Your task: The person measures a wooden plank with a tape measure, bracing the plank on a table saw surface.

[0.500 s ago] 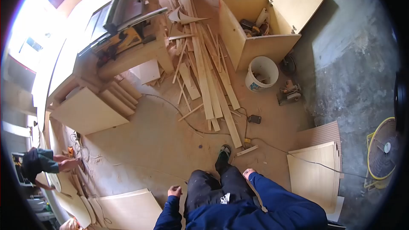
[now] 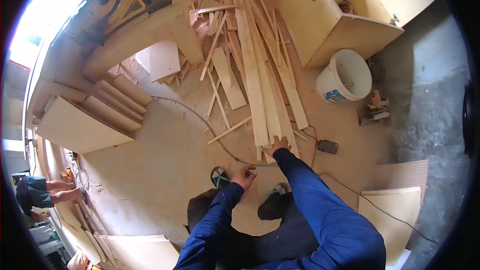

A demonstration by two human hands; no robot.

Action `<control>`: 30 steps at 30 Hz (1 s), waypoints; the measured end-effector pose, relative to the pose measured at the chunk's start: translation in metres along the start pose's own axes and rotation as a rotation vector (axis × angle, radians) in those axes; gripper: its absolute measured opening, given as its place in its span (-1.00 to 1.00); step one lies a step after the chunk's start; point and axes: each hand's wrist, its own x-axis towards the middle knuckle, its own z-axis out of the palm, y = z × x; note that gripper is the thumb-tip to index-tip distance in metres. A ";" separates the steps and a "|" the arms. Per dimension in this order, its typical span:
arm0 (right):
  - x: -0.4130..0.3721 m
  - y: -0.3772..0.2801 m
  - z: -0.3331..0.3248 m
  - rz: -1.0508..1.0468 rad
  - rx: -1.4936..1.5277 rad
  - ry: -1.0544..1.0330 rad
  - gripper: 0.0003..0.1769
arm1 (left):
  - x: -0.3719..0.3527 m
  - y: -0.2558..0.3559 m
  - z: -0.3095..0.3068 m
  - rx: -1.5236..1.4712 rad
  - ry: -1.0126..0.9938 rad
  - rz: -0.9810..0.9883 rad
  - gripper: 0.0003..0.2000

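My right hand (image 2: 278, 145) reaches down over the near ends of the long wooden strips (image 2: 256, 85), fingers spread; whether it presses on the wood or hovers just above is hard to tell. The strips lie side by side on the floor, running away from me. My left hand (image 2: 244, 177) is above the floor between my feet, its fingers loosely bent and apart, with nothing seen in it. A thin wooden stick (image 2: 230, 129) lies on the floor ahead of that hand.
A white bucket (image 2: 345, 77) stands beside an open wooden box (image 2: 320, 25). A power tool (image 2: 374, 108) and a dark block (image 2: 327, 146) sit on the floor. A cable (image 2: 200, 120) crosses it. Stacked panels (image 2: 82, 125) lean at left, near another person (image 2: 40, 192).
I have bent down and forward. My right hand has moved from beside my leg to the strips' ends, and my left hand has come inward and forward.
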 end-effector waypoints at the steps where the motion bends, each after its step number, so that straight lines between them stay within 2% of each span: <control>1: 0.019 -0.017 -0.003 0.018 -0.041 0.025 0.14 | 0.023 -0.005 -0.004 0.097 0.029 -0.003 -0.65; 2: 0.037 -0.030 -0.004 0.036 -0.082 0.052 0.24 | 0.042 0.000 -0.012 0.099 0.037 0.008 -0.65; 4: 0.057 -0.049 -0.001 0.046 -0.093 0.098 0.28 | 0.054 0.023 -0.032 0.358 0.097 0.228 -0.63; 5: 0.069 -0.055 0.002 0.057 -0.110 0.143 0.33 | 0.058 0.039 -0.040 0.367 0.106 0.240 -0.63; 7: 0.093 -0.058 0.016 0.064 -0.100 0.193 0.37 | 0.062 0.066 -0.050 0.126 0.008 0.274 -0.60; 8: 0.102 -0.055 0.024 0.078 -0.100 0.226 0.41 | 0.064 0.070 -0.051 0.127 0.010 0.282 -0.60; 11: 0.114 -0.059 0.032 0.093 -0.070 0.203 0.41 | 0.066 0.072 -0.049 0.178 0.025 0.328 -0.55; 13: 0.124 -0.049 0.035 0.097 -0.003 0.191 0.38 | 0.057 0.068 -0.040 0.485 0.173 0.412 -0.49; 16: 0.149 -0.030 0.015 0.146 0.151 0.169 0.27 | 0.045 0.075 -0.028 0.548 0.186 0.500 -0.46; 17: 0.168 -0.016 0.012 0.168 0.239 0.173 0.26 | 0.042 0.079 -0.027 0.553 0.183 0.510 -0.46; 19: 0.170 -0.004 0.004 0.194 0.323 0.172 0.24 | 0.032 0.079 -0.021 0.518 0.077 0.362 -0.43; 21: 0.166 -0.002 0.008 0.181 0.304 0.247 0.25 | 0.028 0.071 -0.015 0.603 0.073 0.369 -0.41; 22: 0.156 -0.007 0.009 0.183 0.316 0.250 0.25 | 0.028 0.068 -0.013 0.687 0.077 0.379 -0.39; 24: 0.138 -0.017 0.015 0.148 0.130 0.246 0.30 | 0.028 0.067 -0.007 0.749 0.069 0.372 -0.38; 26: 0.140 -0.016 0.019 0.131 0.136 0.227 0.32 | 0.027 0.065 -0.001 0.814 0.060 0.364 -0.37; 29: 0.148 -0.017 0.026 0.101 0.213 0.163 0.30 | 0.038 0.052 0.003 0.750 0.068 0.404 -0.39; 30: 0.152 -0.018 0.032 0.058 0.231 0.209 0.28 | 0.046 0.043 0.002 0.609 0.057 0.347 -0.42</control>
